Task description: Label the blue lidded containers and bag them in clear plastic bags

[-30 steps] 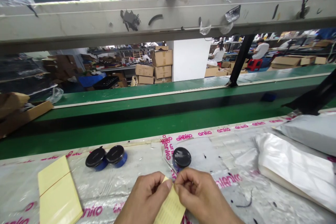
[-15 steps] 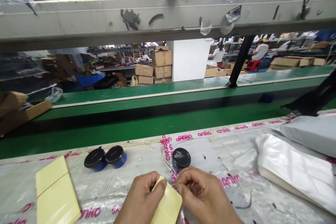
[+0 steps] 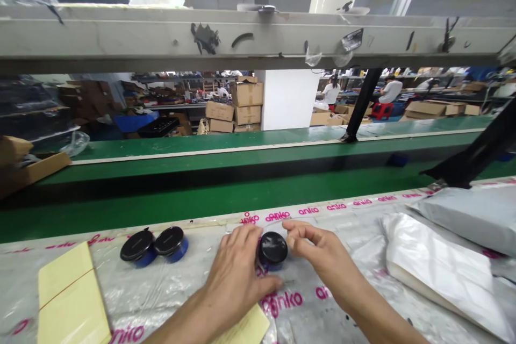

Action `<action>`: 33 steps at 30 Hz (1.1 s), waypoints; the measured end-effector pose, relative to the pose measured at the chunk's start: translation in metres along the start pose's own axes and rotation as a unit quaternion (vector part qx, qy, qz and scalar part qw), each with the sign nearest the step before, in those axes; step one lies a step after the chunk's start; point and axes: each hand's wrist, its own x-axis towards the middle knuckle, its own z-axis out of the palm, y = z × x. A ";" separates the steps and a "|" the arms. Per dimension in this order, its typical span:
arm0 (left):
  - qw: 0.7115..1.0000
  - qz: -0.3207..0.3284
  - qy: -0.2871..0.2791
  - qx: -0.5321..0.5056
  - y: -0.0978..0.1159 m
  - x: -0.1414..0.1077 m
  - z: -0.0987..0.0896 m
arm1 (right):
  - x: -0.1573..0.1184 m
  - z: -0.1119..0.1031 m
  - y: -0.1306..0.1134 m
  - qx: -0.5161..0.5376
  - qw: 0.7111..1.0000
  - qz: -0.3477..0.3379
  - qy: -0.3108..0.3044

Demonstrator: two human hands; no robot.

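A round tin with a black lid and blue sides (image 3: 273, 249) stands on the plastic-covered table between my hands. My left hand (image 3: 236, 269) is at its left side, fingers stretched out and thumb apart; whether the fingertips touch the tin I cannot tell. Just right of the tin, my right hand (image 3: 314, 244) has thumb and index finger pinched together. Anything between those fingertips is too small to make out. Below my left wrist lies a yellow sheet (image 3: 252, 328), partly hidden by the hand and forearm.
Two more black-lidded tins (image 3: 171, 243) stand at left. A banded stack of yellow sheets (image 3: 72, 295) lies nearer me. White plastic bags (image 3: 439, 269) are piled at right. Beyond the table runs a green conveyor (image 3: 193, 199), with a black post (image 3: 363, 105) and an overhead beam (image 3: 266, 37).
My left hand has let go of the yellow sheet and moved up beside the tin, opening. My right hand has moved up and right, to the tin's other side. The view has shifted slightly.
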 end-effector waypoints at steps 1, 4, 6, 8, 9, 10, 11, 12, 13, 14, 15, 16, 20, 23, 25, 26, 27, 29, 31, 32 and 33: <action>1.000 -0.002 -0.002 -0.009 0.001 0.005 0.005 | 0.000 0.001 0.002 0.005 1.000 0.002 -0.006; 0.999 -0.015 0.014 -0.040 0.002 0.013 0.016 | -0.002 0.003 0.009 0.022 0.999 0.020 -0.015; 0.998 -0.025 0.032 -0.054 0.000 0.013 0.021 | -0.002 0.004 0.013 0.053 0.997 0.043 -0.022; 0.997 -0.030 0.044 -0.055 -0.003 0.011 0.024 | -0.001 0.006 0.016 0.090 0.993 0.065 -0.032; 0.997 -0.027 0.047 -0.052 -0.005 0.011 0.025 | 0.000 0.007 0.017 0.103 0.992 0.070 -0.036; 0.997 -0.023 0.047 -0.049 -0.006 0.010 0.025 | 0.001 0.008 0.018 0.111 0.991 0.070 -0.038; 0.998 -0.019 0.048 -0.047 -0.007 0.011 0.025 | 0.001 0.009 0.020 0.113 0.991 0.067 -0.040; 0.998 -0.015 0.047 -0.046 -0.007 0.011 0.025 | 0.002 0.010 0.021 0.112 0.991 0.062 -0.042; 0.998 -0.012 0.045 -0.045 -0.006 0.012 0.025 | 0.002 0.011 0.021 0.112 0.991 0.058 -0.044; 0.998 -0.009 0.041 -0.045 -0.006 0.012 0.024 | 0.003 0.011 0.022 0.111 0.991 0.054 -0.046; 0.998 -0.007 0.037 -0.046 -0.005 0.013 0.023 | 0.003 0.011 0.023 0.111 0.991 0.050 -0.047; 0.998 -0.005 0.032 -0.046 -0.004 0.013 0.022 | 0.003 0.012 0.023 0.111 0.992 0.047 -0.047; 0.999 -0.006 0.017 -0.047 -0.001 0.013 0.019 | 0.004 0.012 0.025 0.103 0.993 0.032 -0.046; 0.999 0.003 0.015 -0.042 -0.002 0.013 0.019 | 0.005 0.012 0.024 0.097 0.994 0.021 -0.049; 0.999 0.010 0.020 -0.035 -0.003 0.012 0.020 | 0.005 0.012 0.024 0.091 0.994 0.019 -0.048; 0.999 0.014 0.023 -0.031 -0.004 0.012 0.021 | 0.005 0.012 0.023 0.090 0.995 0.020 -0.047; 0.999 0.017 0.025 -0.028 -0.004 0.013 0.021 | 0.005 0.012 0.023 0.089 0.995 0.022 -0.046; 0.999 0.017 0.026 -0.023 -0.004 0.013 0.021 | 0.004 0.012 0.023 0.088 0.995 0.024 -0.043; 0.999 0.014 0.026 -0.021 -0.003 0.013 0.021 | 0.005 0.013 0.022 0.089 0.995 0.022 -0.040; 0.999 0.012 0.024 -0.021 -0.003 0.013 0.021 | 0.005 0.013 0.022 0.090 0.995 0.021 -0.040; 0.999 0.010 0.024 -0.020 -0.002 0.013 0.020 | 0.005 0.013 0.022 0.091 0.995 0.020 -0.040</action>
